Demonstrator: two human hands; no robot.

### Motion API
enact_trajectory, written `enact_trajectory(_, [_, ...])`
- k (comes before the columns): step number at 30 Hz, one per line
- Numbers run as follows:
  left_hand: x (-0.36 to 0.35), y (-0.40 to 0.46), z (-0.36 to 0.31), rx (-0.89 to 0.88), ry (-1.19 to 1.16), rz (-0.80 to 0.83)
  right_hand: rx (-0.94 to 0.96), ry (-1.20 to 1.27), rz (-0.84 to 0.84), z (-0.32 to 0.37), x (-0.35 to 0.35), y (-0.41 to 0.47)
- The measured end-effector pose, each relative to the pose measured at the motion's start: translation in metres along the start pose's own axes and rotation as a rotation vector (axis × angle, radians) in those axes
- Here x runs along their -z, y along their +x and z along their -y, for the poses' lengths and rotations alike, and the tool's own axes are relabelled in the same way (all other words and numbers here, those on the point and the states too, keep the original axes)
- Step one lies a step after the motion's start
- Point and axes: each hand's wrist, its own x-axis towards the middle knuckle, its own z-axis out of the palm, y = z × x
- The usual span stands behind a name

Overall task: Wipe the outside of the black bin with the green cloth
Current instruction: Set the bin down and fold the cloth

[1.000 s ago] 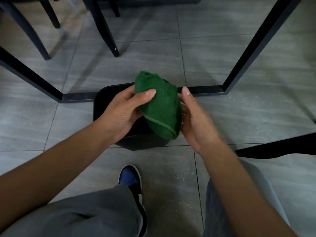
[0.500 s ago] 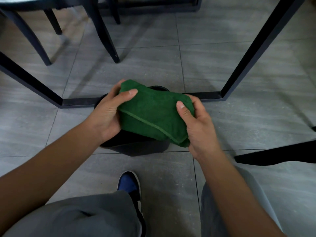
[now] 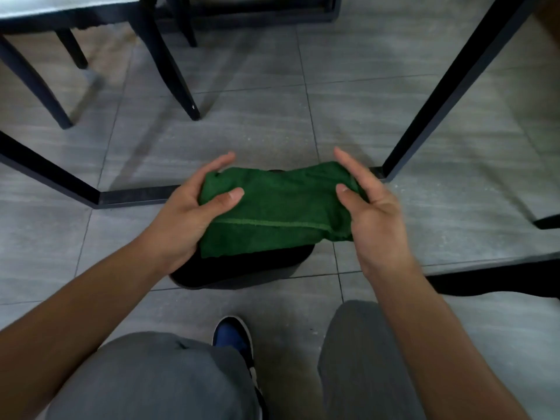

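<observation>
The green cloth is stretched sideways between both hands, above the black bin. My left hand pinches the cloth's left end with thumb on top. The cloth's right end sits in my right hand, thumb pressed on it and fingers partly spread. The bin stands on the grey tiled floor and only its near rim and side show below the cloth; the remainder of it is hidden.
A black table frame runs along the floor just behind the bin, with a slanted leg at the right. Chair legs stand at the back left. My knees and a blue shoe are below.
The bunched cloth has been pulled out wider between my hands, which have moved apart. The view has tilted so the chairs at the back show more.
</observation>
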Motion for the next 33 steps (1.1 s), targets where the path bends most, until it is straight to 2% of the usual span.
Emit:
enact_trajectory(5, [-0.001, -0.010, -0.040, 0.057, -0.111, 0.064, -0.119, -0.010, 0.031, 0.037, -0.001, -0.013])
enact_trajectory(9, [0.000, -0.031, -0.089, 0.070, -0.124, 0.157, -0.217, 0.107, 0.027, 0.089, -0.009, -0.026])
enact_trajectory(13, [-0.006, -0.051, -0.140, 0.121, -0.210, 0.130, -0.295, 0.236, 0.013, 0.143, -0.022, -0.042])
enact_trajectory(17, [-0.017, -0.067, -0.188, 0.155, -0.224, 0.098, -0.341, 0.252, -0.013, 0.192, -0.030, -0.059])
enact_trajectory(20, [-0.023, -0.078, -0.229, 0.163, -0.206, 0.091, -0.303, 0.167, -0.059, 0.235, -0.040, -0.070])
enact_trajectory(25, [-0.028, -0.092, -0.297, 0.113, -0.158, 0.141, -0.199, -0.184, -0.100, 0.309, -0.065, -0.079])
enact_trajectory(33, [-0.010, -0.109, -0.430, -0.002, -0.031, 0.076, -0.104, -0.221, -0.143, 0.429, -0.126, -0.071])
